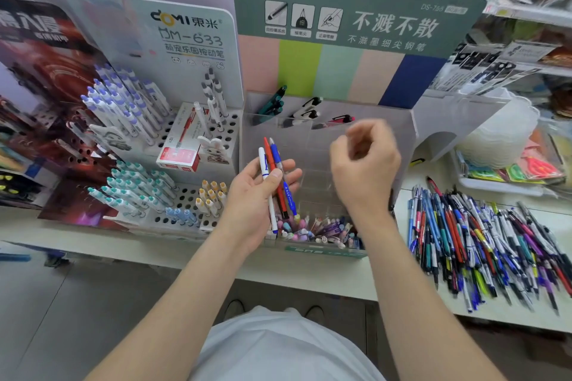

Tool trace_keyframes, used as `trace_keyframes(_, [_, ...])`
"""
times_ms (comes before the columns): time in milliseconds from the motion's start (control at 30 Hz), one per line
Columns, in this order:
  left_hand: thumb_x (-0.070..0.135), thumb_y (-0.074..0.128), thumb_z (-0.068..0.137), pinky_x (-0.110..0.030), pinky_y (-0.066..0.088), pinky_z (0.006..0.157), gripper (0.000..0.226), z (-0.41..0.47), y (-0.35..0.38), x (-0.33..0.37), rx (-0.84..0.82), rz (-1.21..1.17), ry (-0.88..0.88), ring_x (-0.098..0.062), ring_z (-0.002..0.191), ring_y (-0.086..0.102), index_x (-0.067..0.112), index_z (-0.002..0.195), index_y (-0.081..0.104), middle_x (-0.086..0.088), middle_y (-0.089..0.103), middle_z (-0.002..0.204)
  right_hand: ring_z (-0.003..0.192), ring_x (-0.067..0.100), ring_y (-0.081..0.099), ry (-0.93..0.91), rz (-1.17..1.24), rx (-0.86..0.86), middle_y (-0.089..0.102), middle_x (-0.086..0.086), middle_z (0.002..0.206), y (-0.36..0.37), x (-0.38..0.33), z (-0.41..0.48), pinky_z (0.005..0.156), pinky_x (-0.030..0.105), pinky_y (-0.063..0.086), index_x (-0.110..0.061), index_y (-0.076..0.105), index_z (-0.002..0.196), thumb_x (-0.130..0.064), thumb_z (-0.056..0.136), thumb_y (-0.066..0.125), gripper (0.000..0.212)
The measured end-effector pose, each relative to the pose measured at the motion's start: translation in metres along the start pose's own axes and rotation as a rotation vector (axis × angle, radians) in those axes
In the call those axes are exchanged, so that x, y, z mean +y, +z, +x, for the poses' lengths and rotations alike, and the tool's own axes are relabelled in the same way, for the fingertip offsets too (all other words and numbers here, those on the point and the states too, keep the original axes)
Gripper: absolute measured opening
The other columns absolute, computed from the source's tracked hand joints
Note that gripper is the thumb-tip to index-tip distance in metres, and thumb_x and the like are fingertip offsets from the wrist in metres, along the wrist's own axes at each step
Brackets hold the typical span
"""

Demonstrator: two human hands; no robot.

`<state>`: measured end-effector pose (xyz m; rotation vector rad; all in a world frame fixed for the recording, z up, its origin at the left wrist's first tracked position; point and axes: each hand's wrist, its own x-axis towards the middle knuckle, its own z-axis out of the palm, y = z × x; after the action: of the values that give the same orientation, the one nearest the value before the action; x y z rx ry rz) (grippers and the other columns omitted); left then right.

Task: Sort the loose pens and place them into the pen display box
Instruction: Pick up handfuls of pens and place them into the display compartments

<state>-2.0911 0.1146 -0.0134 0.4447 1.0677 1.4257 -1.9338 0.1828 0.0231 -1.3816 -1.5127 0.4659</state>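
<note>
Mid-sort. Our left hand (263, 192) grips three pens (271, 161) (white, red, blue) just in front of the pen display box (408, 133). Right hand (362, 161), also before the box, is blurred with fingers curled; we can't tell if it holds anything. Box back row: several green pens (272, 103), two black-white pens (306, 111), one pink pen (337, 120). Loose pile (483, 244) right of the box: uncountable. Next, we reckon: slot by colour.

1. The right hand (365, 161) is motion-blurred; whether its curled fingers pinch anything cannot be told.
2. The pile of loose pens (483, 244) runs off the right edge.
3. The right forearm (402, 272) hides part of the pen display box (309, 145) front row.
</note>
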Motion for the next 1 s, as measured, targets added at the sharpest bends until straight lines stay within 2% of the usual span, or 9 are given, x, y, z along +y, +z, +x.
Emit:
trace_keyframes(100, [-0.002,0.053,0.108,-0.041,0.065,0.088,0.024,0.002,-0.001,-0.001,0.05,-0.067,0.018,-0.031,0.118,0.074,0.002,0.131,0.059,-0.016,0.075,0.125,0.065,0.015,0.071,0.256,0.174,-0.444,0.073,0.0,0.078,0.006,-0.001,-0.049,0.06,0.032,0.059,-0.019,0.069,0.093,-0.018,0.095,0.074,0.006])
trace_keyframes(167, [-0.002,0.053,0.108,-0.044,0.065,0.088,0.026,0.002,-0.002,-0.002,0.06,-0.063,0.024,-0.032,0.119,0.073,0.001,0.133,0.057,-0.017,0.074,0.124,0.065,0.022,0.076,0.346,0.272,-0.553,0.077,0.001,0.081,0.011,0.004,-0.071,0.057,0.041,0.063,-0.022,0.072,0.102,-0.021,0.097,0.076,0.006])
trace_keyframes(300, [0.001,0.051,0.11,-0.046,0.063,0.094,0.027,0.003,-0.009,-0.002,0.138,0.031,0.05,-0.031,0.112,0.076,0.005,0.136,0.057,-0.017,0.077,0.12,0.064,0.021,0.074,0.302,0.284,-0.356,0.077,0.0,0.076,0.017,0.014,-0.074,0.061,0.041,0.064,-0.023,0.08,0.106,-0.016,0.101,0.07,0.014])
trace_keyframes(400, [0.003,0.046,0.112,-0.034,0.062,0.073,0.026,0.004,-0.016,0.001,0.248,0.091,0.028,-0.021,0.083,0.075,0.013,0.131,0.06,-0.012,0.075,0.105,0.07,0.019,0.072,0.324,0.3,-0.202,0.076,-0.003,0.077,0.017,0.016,-0.057,0.068,0.037,0.06,-0.026,0.081,0.104,-0.02,0.099,0.072,0.012])
trace_keyframes(467, [0.002,0.044,0.109,-0.029,0.049,0.057,0.029,0.003,-0.022,0.003,0.301,0.116,0.01,-0.014,0.066,0.061,0.016,0.127,0.062,-0.008,0.069,0.095,0.075,0.019,0.073,0.279,0.297,-0.18,0.076,-0.004,0.079,0.022,0.014,-0.048,0.072,0.037,0.06,-0.027,0.08,0.104,-0.024,0.099,0.073,0.01])
trace_keyframes(567, [0.001,0.041,0.106,-0.028,0.041,0.053,0.032,0.003,-0.028,0.003,0.334,0.069,0.004,-0.013,0.061,0.053,0.014,0.125,0.064,-0.005,0.065,0.086,0.077,0.019,0.072,0.148,0.303,-0.214,0.074,-0.004,0.082,0.04,0.005,-0.04,0.072,0.037,0.061,-0.024,0.076,0.109,-0.024,0.104,0.067,0.011])
trace_keyframes(800, [0.008,0.038,0.11,-0.032,0.048,0.064,0.03,-0.005,-0.031,0.004,0.213,-0.041,-0.018,-0.017,0.067,0.057,0.01,0.127,0.064,-0.005,0.064,0.083,0.111,0.014,0.058,-0.103,-0.056,-0.427,0.06,0.003,0.124,0.08,0.011,-0.036,0.099,0.028,0.047,-0.016,0.065,0.136,-0.028,0.109,0.055,0.031])
trace_keyframes(900, [0.013,0.037,0.113,-0.034,0.049,0.075,0.028,-0.007,-0.034,0.003,0.143,-0.115,-0.057,-0.016,0.07,0.055,0.008,0.126,0.061,-0.003,0.058,0.081,0.096,0.009,0.06,-0.06,0.006,-0.343,0.059,-0.004,0.109,0.062,0.008,-0.05,0.088,0.025,0.048,-0.019,0.068,0.114,-0.017,0.104,0.058,0.014])
trace_keyframes(1000, [0.013,0.038,0.113,-0.038,0.051,0.085,0.021,-0.006,-0.03,0.001,0.13,-0.187,-0.086,-0.019,0.075,0.054,0.008,0.116,0.058,-0.003,0.055,0.08,0.071,0.009,0.064,0.144,0.152,-0.511,0.067,-0.008,0.081,0.037,0.006,-0.079,0.067,0.029,0.053,-0.022,0.062,0.09,-0.021,0.097,0.069,0.01])
